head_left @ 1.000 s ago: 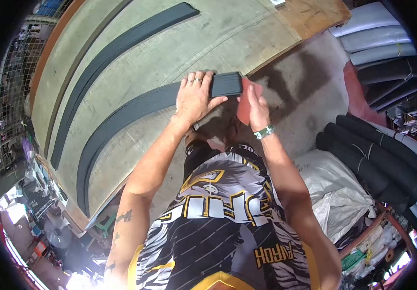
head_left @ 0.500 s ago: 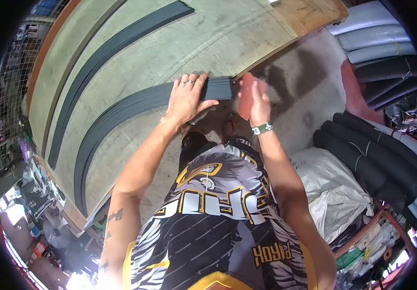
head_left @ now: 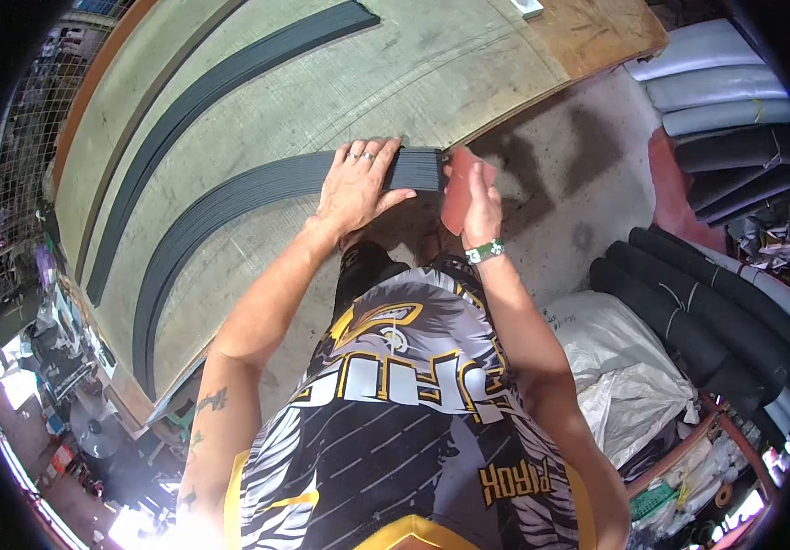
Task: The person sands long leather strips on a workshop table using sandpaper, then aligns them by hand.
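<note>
A bundle of long dark strips [head_left: 221,197] lies side by side along the near edge of the table, curving away to the left. My left hand [head_left: 356,183] rests across it near its right end, fingers over the far side and thumb along the near side. In my right hand [head_left: 482,209] is a flat red piece [head_left: 458,192], held upright between thumb and fingers. Its face is right at the cut ends of the strips, by the table edge. The fingers behind the red piece are mostly hidden.
A second bundle of dark strips [head_left: 221,96] curves across the wooden table [head_left: 432,82] farther back. Black rolls [head_left: 688,302] and grey rolls [head_left: 716,87] are stacked on the right. A pale plastic sack [head_left: 615,357] sits on the floor beside me.
My right hand has moved slightly left with the red piece, closer to the strip ends. The left hand keeps its place on the bundle; the view has shifted a little.
</note>
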`<action>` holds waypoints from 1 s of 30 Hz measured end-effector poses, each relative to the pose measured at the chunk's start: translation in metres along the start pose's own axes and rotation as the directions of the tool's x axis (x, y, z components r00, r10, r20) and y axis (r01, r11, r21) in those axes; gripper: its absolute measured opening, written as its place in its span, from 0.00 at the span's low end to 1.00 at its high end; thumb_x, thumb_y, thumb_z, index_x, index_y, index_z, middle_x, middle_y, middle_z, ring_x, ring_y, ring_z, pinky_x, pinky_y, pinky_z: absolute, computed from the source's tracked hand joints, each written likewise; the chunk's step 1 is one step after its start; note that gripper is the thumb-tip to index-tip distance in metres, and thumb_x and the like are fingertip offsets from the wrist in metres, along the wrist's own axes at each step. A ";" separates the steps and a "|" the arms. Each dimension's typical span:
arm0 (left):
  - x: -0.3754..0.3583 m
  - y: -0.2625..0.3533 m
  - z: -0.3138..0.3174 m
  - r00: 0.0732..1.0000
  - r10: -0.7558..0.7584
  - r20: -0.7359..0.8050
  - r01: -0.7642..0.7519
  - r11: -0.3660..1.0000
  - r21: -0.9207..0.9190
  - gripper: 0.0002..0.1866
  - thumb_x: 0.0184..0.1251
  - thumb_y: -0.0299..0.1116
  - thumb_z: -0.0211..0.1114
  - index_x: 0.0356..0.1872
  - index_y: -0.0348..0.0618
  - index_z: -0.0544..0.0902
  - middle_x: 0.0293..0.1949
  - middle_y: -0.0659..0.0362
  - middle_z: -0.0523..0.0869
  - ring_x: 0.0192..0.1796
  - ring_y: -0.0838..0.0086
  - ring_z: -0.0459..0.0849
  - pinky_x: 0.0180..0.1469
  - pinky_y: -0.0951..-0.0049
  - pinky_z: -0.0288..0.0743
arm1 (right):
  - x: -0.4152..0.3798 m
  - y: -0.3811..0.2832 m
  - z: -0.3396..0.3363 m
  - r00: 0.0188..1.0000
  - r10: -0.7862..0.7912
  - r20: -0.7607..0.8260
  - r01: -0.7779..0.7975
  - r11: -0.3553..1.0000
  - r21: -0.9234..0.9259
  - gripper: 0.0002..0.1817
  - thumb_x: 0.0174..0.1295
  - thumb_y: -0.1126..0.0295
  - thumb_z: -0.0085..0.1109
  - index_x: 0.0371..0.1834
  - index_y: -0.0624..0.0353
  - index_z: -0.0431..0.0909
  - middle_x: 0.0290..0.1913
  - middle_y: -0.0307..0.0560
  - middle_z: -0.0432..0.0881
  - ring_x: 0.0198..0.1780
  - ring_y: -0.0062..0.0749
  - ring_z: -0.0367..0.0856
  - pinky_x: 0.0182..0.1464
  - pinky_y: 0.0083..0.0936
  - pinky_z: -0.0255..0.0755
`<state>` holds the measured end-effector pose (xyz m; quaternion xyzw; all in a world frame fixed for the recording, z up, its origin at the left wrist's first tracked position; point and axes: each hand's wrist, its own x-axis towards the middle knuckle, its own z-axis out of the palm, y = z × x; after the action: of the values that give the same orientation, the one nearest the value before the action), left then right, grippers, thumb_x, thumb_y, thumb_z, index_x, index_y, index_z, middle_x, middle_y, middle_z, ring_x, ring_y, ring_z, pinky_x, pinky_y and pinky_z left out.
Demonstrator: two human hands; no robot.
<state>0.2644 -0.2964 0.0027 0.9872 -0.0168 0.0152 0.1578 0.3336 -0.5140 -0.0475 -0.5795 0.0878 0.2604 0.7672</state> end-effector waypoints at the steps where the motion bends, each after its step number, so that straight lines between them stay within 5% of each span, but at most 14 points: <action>1: 0.000 -0.001 -0.001 1.000 -0.001 -0.017 0.001 1.000 0.010 0.49 0.68 0.66 0.69 0.79 0.39 0.70 0.67 0.47 0.80 0.69 0.51 0.76 0.76 0.48 0.64 | -0.001 0.003 0.004 0.998 0.015 -0.067 -0.014 1.000 0.013 0.34 0.80 0.42 0.57 0.71 0.63 0.79 0.54 0.45 0.88 0.50 0.27 0.86 0.53 0.27 0.80; 4: -0.001 0.002 0.003 0.999 0.014 -0.046 -0.013 1.000 0.022 0.49 0.67 0.67 0.69 0.78 0.39 0.70 0.67 0.47 0.80 0.69 0.51 0.76 0.76 0.49 0.64 | -0.004 0.018 0.011 0.999 -0.028 -0.034 0.024 0.993 -0.115 0.34 0.80 0.41 0.57 0.70 0.63 0.80 0.53 0.43 0.88 0.49 0.27 0.86 0.51 0.26 0.80; 5: -0.001 0.001 0.004 0.998 0.018 -0.059 -0.016 1.000 0.025 0.49 0.67 0.68 0.69 0.77 0.39 0.71 0.66 0.47 0.80 0.69 0.51 0.76 0.75 0.50 0.65 | -0.005 0.014 0.006 0.996 0.085 -0.028 -0.086 0.996 -0.039 0.33 0.80 0.41 0.57 0.66 0.63 0.83 0.52 0.41 0.87 0.49 0.25 0.85 0.51 0.25 0.78; 8: 0.002 -0.004 0.002 1.000 -0.001 -0.024 0.002 1.000 0.029 0.49 0.64 0.69 0.69 0.73 0.39 0.74 0.64 0.48 0.81 0.68 0.51 0.77 0.72 0.52 0.67 | 0.000 0.020 0.010 0.998 -0.059 0.008 0.059 0.966 -0.250 0.33 0.79 0.39 0.57 0.61 0.63 0.85 0.51 0.40 0.87 0.48 0.24 0.84 0.51 0.24 0.77; 12: 0.006 -0.009 -0.005 0.999 0.020 0.034 -0.022 0.999 0.050 0.48 0.62 0.72 0.67 0.69 0.38 0.77 0.62 0.50 0.82 0.68 0.54 0.77 0.70 0.53 0.68 | 0.006 0.009 -0.006 0.993 0.096 0.074 -0.062 0.930 -0.362 0.35 0.78 0.37 0.57 0.59 0.64 0.85 0.49 0.41 0.87 0.48 0.22 0.83 0.49 0.26 0.78; 13: 0.005 -0.010 -0.007 0.999 0.023 0.043 -0.024 0.999 0.044 0.48 0.62 0.72 0.67 0.69 0.38 0.77 0.62 0.50 0.82 0.68 0.54 0.77 0.70 0.53 0.68 | 0.001 0.006 -0.002 0.997 0.065 0.029 -0.052 0.945 -0.323 0.37 0.79 0.37 0.56 0.65 0.65 0.82 0.52 0.45 0.88 0.50 0.23 0.85 0.53 0.27 0.79; 16: 0.000 -0.017 -0.010 0.998 0.041 0.048 -0.043 0.999 0.026 0.49 0.62 0.72 0.67 0.69 0.37 0.77 0.61 0.49 0.82 0.67 0.53 0.77 0.70 0.53 0.68 | -0.012 0.000 0.014 0.995 -0.049 -0.092 0.041 0.995 -0.086 0.40 0.77 0.33 0.55 0.58 0.68 0.86 0.45 0.45 0.89 0.41 0.25 0.83 0.45 0.29 0.78; 17: 0.001 -0.023 -0.007 0.998 0.057 0.031 -0.057 0.998 0.014 0.48 0.63 0.72 0.67 0.68 0.37 0.77 0.60 0.48 0.82 0.66 0.52 0.77 0.69 0.53 0.68 | -0.015 0.002 0.013 0.995 -0.041 -0.089 0.037 0.998 -0.046 0.40 0.77 0.34 0.57 0.68 0.64 0.82 0.51 0.46 0.90 0.43 0.23 0.84 0.47 0.27 0.79; 23: -0.003 -0.024 -0.005 0.995 0.072 0.064 -0.075 0.996 0.047 0.46 0.68 0.67 0.68 0.69 0.33 0.75 0.61 0.45 0.80 0.66 0.50 0.76 0.70 0.52 0.67 | -0.024 0.023 0.041 0.964 -0.116 -0.241 0.098 0.992 -0.083 0.36 0.77 0.35 0.57 0.51 0.64 0.87 0.39 0.39 0.88 0.37 0.21 0.81 0.41 0.25 0.75; 24: -0.007 -0.019 -0.005 0.992 0.070 0.104 -0.076 0.995 0.059 0.45 0.69 0.66 0.68 0.69 0.33 0.75 0.61 0.45 0.80 0.66 0.50 0.76 0.70 0.52 0.66 | -0.024 0.030 0.047 0.980 -0.060 -0.192 0.000 0.954 -0.301 0.34 0.78 0.35 0.56 0.41 0.61 0.87 0.32 0.34 0.83 0.34 0.18 0.78 0.37 0.23 0.71; 25: -0.009 -0.019 -0.006 0.993 0.082 0.083 -0.085 0.996 0.037 0.44 0.70 0.65 0.67 0.69 0.32 0.75 0.62 0.45 0.79 0.66 0.50 0.75 0.71 0.51 0.66 | -0.025 0.033 0.043 0.977 -0.068 -0.202 -0.012 0.929 -0.370 0.33 0.79 0.38 0.56 0.50 0.63 0.86 0.39 0.38 0.86 0.38 0.21 0.82 0.42 0.24 0.76; 27: -0.013 -0.018 -0.006 0.989 0.111 0.096 -0.117 0.992 0.051 0.43 0.71 0.64 0.66 0.69 0.32 0.75 0.62 0.45 0.80 0.67 0.52 0.75 0.71 0.52 0.66 | -0.030 0.030 0.039 0.970 -0.066 -0.233 -0.004 0.958 -0.288 0.32 0.79 0.39 0.56 0.52 0.63 0.87 0.41 0.40 0.87 0.39 0.21 0.83 0.42 0.24 0.76; 28: -0.016 -0.017 -0.007 0.987 0.125 0.104 -0.131 0.990 0.057 0.42 0.72 0.64 0.66 0.69 0.32 0.75 0.62 0.46 0.80 0.67 0.53 0.75 0.71 0.52 0.67 | -0.035 0.029 0.034 0.966 -0.053 -0.251 0.021 0.991 -0.131 0.32 0.79 0.38 0.57 0.45 0.60 0.88 0.36 0.37 0.86 0.36 0.18 0.80 0.38 0.22 0.72; 30: -0.020 -0.016 -0.008 0.980 0.142 0.137 -0.149 0.988 0.036 0.42 0.72 0.64 0.65 0.69 0.32 0.75 0.63 0.46 0.80 0.68 0.53 0.75 0.72 0.52 0.66 | -0.042 0.026 0.029 0.950 -0.044 -0.310 0.013 0.995 -0.100 0.35 0.81 0.40 0.53 0.67 0.63 0.84 0.54 0.50 0.91 0.47 0.30 0.88 0.51 0.26 0.79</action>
<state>0.2453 -0.2783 0.0050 0.9855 -0.0991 -0.0391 0.1320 0.2803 -0.4944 -0.0417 -0.6511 0.1867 0.1586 0.7184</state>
